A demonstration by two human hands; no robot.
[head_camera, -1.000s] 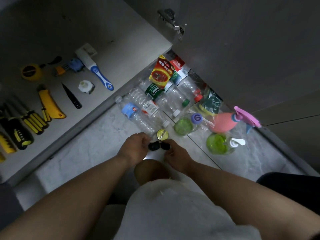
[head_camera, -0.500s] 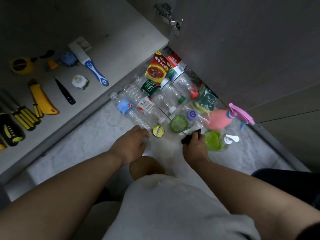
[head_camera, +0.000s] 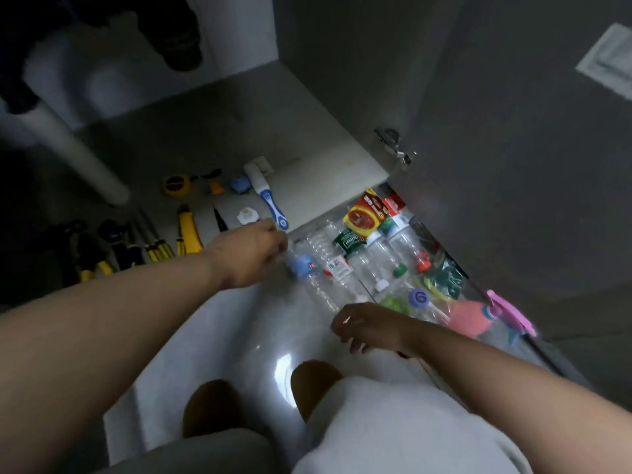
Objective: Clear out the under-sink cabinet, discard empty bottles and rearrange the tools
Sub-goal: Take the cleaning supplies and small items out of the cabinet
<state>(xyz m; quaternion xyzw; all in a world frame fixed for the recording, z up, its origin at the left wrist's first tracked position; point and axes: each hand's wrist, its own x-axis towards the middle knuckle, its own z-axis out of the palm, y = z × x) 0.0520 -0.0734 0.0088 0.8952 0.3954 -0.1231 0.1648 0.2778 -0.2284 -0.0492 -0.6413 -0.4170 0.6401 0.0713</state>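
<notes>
Layout: left hand (head_camera: 249, 254) over the front edge of the cabinet floor (head_camera: 307, 159). Beyond and left of it, tools (head_camera: 186, 234) lie on that surface; to its right, bottles (head_camera: 359, 265) lie side by side on the tiled floor (head_camera: 239, 336). Just right of the right hand (head_camera: 372, 325), a spray bottle (head_camera: 472, 319).

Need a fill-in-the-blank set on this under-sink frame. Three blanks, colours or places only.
1. The spray bottle near the door is ___.
2. The left hand is at the cap end of the bottle with the ___ label.
3. The yellow knife lies inside the ___.

Missing words: pink; blue; cabinet.
</notes>
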